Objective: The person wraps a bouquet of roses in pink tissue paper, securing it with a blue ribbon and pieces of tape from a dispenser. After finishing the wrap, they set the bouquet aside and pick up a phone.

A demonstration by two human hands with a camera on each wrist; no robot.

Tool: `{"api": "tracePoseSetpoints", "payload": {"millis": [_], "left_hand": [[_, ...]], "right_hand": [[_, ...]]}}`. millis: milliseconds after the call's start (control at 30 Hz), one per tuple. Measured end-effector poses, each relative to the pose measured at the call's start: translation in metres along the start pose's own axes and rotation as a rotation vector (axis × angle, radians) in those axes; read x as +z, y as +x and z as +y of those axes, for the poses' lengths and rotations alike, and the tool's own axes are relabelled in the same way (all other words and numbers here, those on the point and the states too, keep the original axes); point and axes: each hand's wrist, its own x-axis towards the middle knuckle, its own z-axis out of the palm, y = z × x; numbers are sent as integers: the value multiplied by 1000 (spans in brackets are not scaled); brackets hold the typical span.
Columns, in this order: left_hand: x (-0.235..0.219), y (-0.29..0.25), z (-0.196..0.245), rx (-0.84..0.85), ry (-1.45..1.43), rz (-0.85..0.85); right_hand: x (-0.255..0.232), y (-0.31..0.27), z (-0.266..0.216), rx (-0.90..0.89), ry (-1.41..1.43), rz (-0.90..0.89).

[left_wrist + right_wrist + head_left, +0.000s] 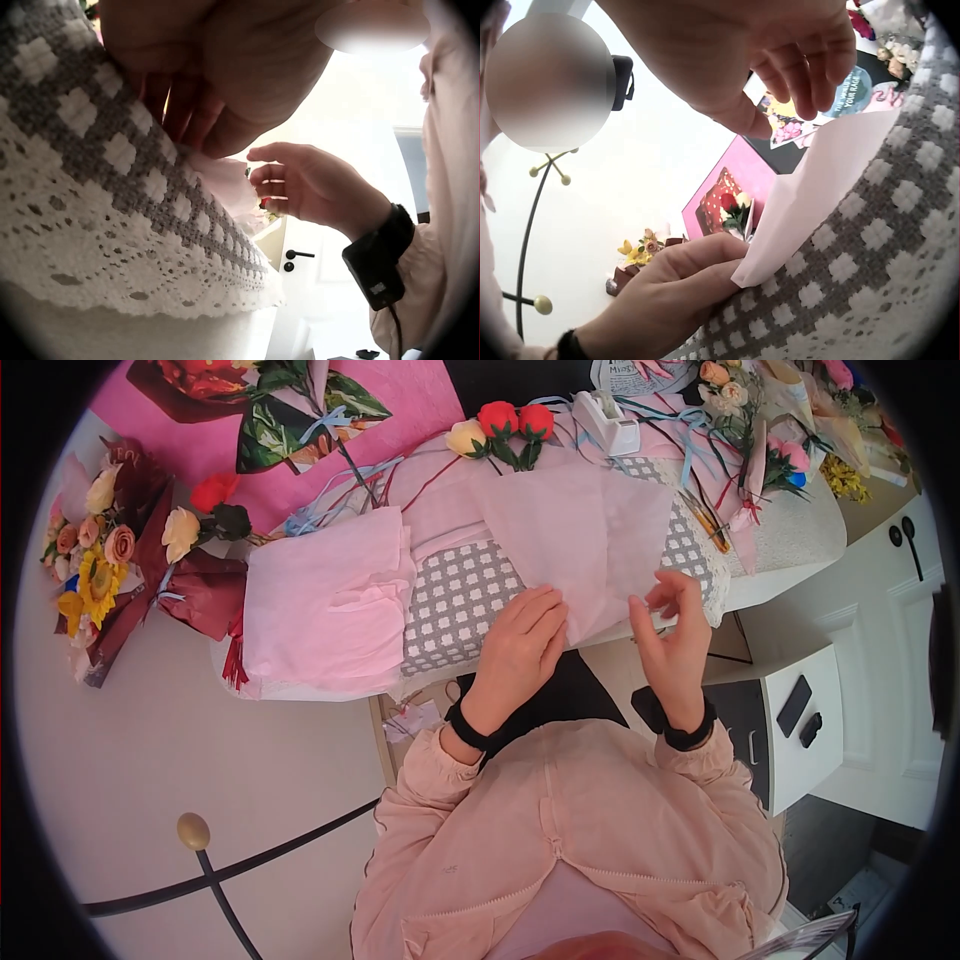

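Jacket (545, 790) nearest; left grip (520, 650) pinches pale sheet (590, 530); right grip (680, 645) open; roses (498, 420) and tape dispenser (607, 426) crowd far edge

The white table (775, 582) carries a patterned cloth (450, 605) (lace-edged) and pink sheets (320, 600).

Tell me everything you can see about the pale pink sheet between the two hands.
The pale pink sheet looks like thin wrapping paper, faintly see-through. It is broad at the far end and narrows towards the person, with a crease running down its length. It lies over the grey-and-white cloth, just nearer than the red roses. The left hand pinches its near left edge; the right hand is open above its right side, seemingly without touching.
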Motion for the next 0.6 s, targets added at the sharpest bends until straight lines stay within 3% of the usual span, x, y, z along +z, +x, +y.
{"api": "tracePoseSetpoints", "payload": {"millis": [100,300,433,600], "left_hand": [[1,0,-1,9,-4,7],[1,0,-1,9,5,3],[-2,2,-2,11,12,-19],[-6,7,-5,26,5,-53]], "right_hand": [[-8,-14,18,421,248,-64],[1,-26,9,778,610,-443],[24,-29,15,613,541,-402],[31,-28,-2,719,644,-457]]}}
